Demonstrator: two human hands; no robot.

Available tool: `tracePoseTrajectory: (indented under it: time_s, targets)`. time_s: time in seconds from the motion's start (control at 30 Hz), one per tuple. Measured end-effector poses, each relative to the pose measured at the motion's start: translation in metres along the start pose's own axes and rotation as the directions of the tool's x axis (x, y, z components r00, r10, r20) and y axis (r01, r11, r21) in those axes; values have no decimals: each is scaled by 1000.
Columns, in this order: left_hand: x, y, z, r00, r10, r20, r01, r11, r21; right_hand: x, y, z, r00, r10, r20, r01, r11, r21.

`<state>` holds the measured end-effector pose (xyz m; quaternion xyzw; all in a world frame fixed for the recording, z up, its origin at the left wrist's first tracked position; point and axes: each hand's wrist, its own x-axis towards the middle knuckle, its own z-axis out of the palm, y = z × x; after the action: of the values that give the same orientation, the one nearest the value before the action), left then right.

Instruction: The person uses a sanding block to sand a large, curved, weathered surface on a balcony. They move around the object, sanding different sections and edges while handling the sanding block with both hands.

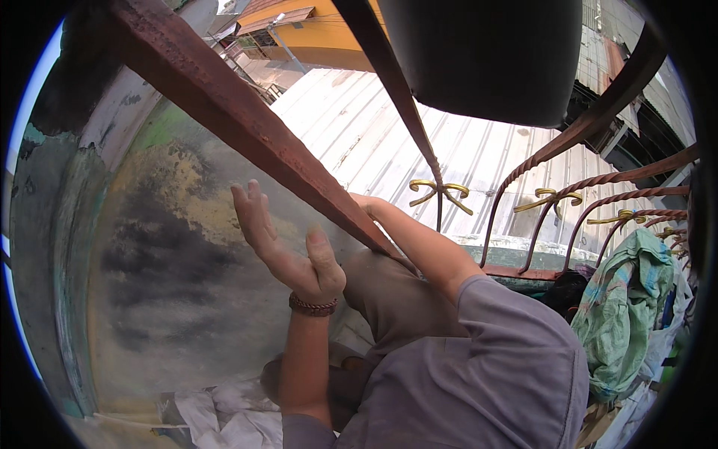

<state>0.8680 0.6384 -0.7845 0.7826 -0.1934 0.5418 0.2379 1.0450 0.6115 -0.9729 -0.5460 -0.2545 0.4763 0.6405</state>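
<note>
My left hand [288, 254] is raised in front of a stained grey wall [179, 299]. Its fingers point up, the thumb stands apart, and nothing lies in the palm. Pale dust coats its fingers, and a braided bracelet [311, 305] circles the wrist. A thick rust-red metal bar [254, 131] slants down past this hand toward my knee. My right forearm reaches across to the far side of that bar. Of my right hand [364, 202] only a part by the wrist shows; the bar hides the fingers.
Twisted railing bars [523, 168] with gold ornaments [440, 196] curve along the right. Beyond them lies a pale corrugated roof [359, 120]. A large dark object [486, 60] hangs into the top. Green sacking [628, 322] is bunched at right; white cloth [232, 415] lies below.
</note>
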Motion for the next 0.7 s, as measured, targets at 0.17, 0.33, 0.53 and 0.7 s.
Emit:
tracePoseTrajectory:
  time_s: [0.17, 0.33, 0.53, 0.7]
  targets:
    - [10, 2, 58, 979, -184, -88, 180, 982, -56, -3, 4, 2, 999, 9, 37, -9, 1000, 5]
    - [-11, -8, 70, 969, -191, -154, 192, 981, -9, -14, 12, -6, 999, 28, 46, -29, 999, 32]
    - [-11, -3, 67, 962, -186, -198, 206, 975, 85, -18, 24, 2, 997, 50, 55, -54, 996, 77]
    - [-15, 5, 73, 938, -288, -195, 293, 956, -1, -27, -15, 5, 994, -93, 58, 88, 992, 88]
